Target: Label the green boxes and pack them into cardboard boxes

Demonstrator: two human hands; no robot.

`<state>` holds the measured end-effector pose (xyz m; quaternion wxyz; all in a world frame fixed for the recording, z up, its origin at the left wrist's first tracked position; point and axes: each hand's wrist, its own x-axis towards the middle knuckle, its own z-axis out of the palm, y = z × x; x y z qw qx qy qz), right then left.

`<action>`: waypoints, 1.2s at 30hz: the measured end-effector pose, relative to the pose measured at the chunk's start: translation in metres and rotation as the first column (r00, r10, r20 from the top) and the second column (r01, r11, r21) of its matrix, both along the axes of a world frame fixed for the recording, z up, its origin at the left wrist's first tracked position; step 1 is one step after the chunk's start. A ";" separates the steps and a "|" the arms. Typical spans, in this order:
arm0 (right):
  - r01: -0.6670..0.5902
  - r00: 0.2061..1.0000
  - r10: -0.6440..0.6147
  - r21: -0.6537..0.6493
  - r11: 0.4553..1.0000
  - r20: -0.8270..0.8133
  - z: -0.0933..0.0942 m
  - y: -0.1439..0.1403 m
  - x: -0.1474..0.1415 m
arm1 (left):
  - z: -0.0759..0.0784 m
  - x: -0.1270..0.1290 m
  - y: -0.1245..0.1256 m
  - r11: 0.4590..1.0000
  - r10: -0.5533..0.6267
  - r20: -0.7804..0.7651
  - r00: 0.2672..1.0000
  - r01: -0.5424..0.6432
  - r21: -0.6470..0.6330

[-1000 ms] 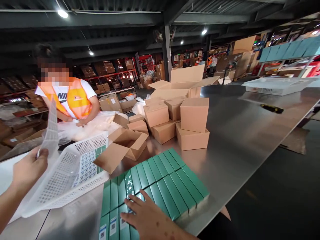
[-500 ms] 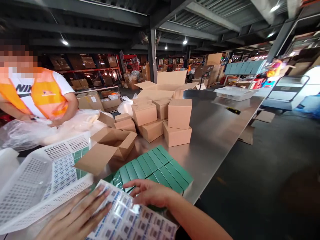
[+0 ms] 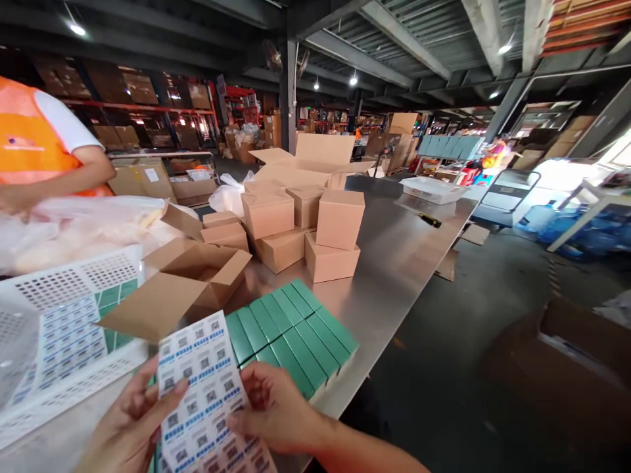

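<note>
Both hands (image 3: 279,408) grip a white sheet (image 3: 200,387) rowed with square codes and blue print.

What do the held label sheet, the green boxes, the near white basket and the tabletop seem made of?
Label sheet: probably smooth paper; thin, flat, printed in rows. Green boxes: likely coated cardboard; soft sheen, crisp edges. White basket: likely matte molded plastic; walls have regular holes. Tabletop: seemingly bare metal, satin finish; gray with blurred reflections.

One label sheet (image 3: 204,401), gripped by left hand (image 3: 129,417) and right hand (image 3: 276,407); green boxes (image 3: 293,335), in rows, on metal surface (image 3: 389,246); one white perforated basket (image 3: 83,395), alongside; brown cartons (image 3: 340,220), stacked, beyond
</note>
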<state>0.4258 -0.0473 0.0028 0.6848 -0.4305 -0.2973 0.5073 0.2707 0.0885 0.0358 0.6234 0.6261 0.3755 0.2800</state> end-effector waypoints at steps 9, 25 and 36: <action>0.312 0.932 -0.313 0.035 0.949 0.185 0.038 0.000 0.028 | 0.013 0.004 -0.059 0.989 -0.028 0.103 0.994 0.043 -0.140; -0.440 0.747 0.444 -0.134 0.888 0.494 0.093 0.022 0.031 | 0.073 -0.043 -0.017 0.755 -0.653 -0.138 0.745 0.625 -0.199; -0.849 0.519 0.812 -0.056 0.525 -0.268 0.032 0.009 0.003 | 0.016 -0.059 -0.041 0.619 -0.633 0.280 0.722 0.689 -0.377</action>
